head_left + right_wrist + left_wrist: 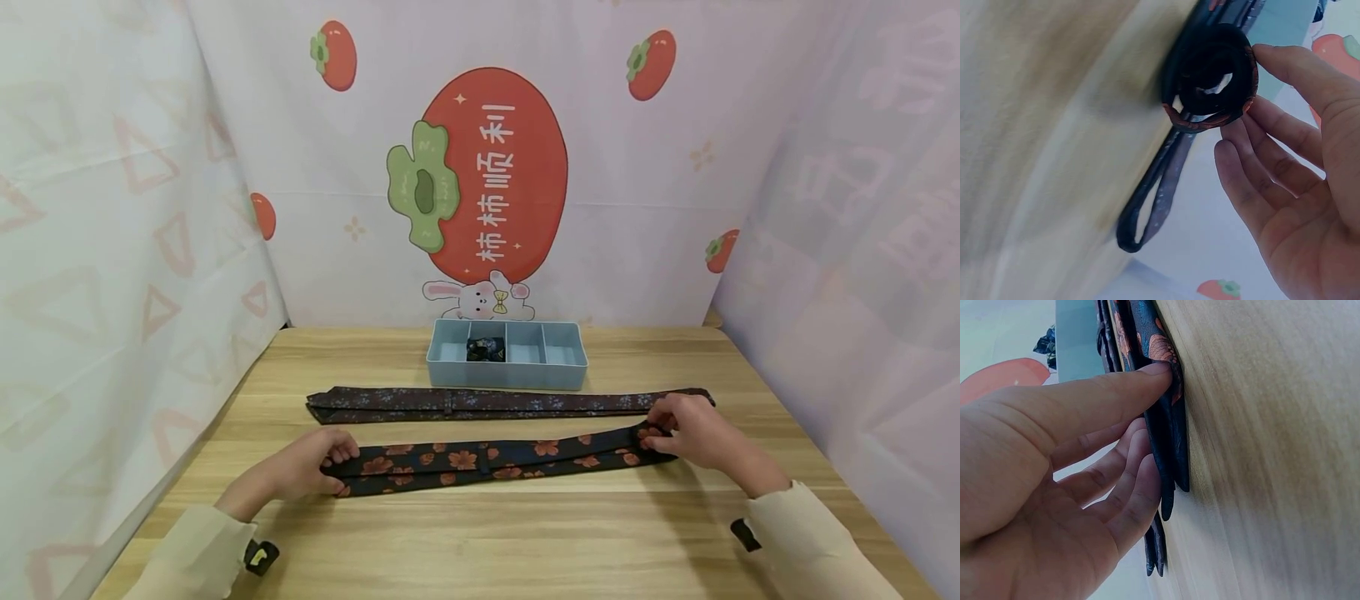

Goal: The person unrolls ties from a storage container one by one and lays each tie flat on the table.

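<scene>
A dark necktie with orange flowers (461, 460) lies folded lengthwise across the table, tilted slightly up to the right. At its left end, my left hand (303, 465) pinches the cloth, thumb in front and fingers behind, as the left wrist view shows. The opposite end is coiled into a small roll (1250, 69). My right hand (699, 435) holds that roll between thumb and fingers; the right wrist view shows its open centre. Just behind lies a second dark necktie with small pale-blue flowers (525, 402), also folded, its right end a loop partly behind my right hand.
Behind the ties stands a light-blue box (506, 377) with several compartments in a row. A rolled dark tie (486, 349) sits in the second compartment from the left. Printed cloth (630, 167) hangs behind and beside the wooden table (465, 542).
</scene>
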A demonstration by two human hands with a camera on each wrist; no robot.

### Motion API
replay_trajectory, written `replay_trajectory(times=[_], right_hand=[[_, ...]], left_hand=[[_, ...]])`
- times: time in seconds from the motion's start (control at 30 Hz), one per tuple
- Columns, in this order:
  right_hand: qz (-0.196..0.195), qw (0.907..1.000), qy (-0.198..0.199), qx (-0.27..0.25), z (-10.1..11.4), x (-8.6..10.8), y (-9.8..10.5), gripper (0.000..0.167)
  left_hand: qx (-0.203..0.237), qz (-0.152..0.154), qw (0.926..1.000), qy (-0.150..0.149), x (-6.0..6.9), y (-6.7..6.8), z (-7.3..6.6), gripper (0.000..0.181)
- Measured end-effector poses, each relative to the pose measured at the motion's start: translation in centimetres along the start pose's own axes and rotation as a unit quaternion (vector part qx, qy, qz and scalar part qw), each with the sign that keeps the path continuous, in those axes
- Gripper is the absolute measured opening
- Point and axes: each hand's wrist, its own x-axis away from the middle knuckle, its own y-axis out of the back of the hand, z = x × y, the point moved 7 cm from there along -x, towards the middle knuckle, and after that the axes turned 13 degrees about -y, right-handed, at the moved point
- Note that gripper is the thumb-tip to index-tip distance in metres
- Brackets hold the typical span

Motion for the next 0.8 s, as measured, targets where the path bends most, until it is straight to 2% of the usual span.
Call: replay_trajectory(times=[0.17,0.4,0.8], right_hand=[[-0.009,0.9998,0.014,-0.009,1.1,-0.1,0.5,0.019],[0.017,0.9996,0.023,-0.009,2.3,-0.4,-0.4,0.022],[-0.017,0.9997,0.017,0.004,1.9,-0.4,-0.8,0.025]], left_hand=[[0.001,0.0,1.0,-0.003,0.0,0.0,-0.1,0.038],[0.0,0.001,1.0,-0.002,0.1,0.0,0.0,0.038],[0.002,-0.003,1.0,0.004,1.2,0.6,0.5,0.038]])
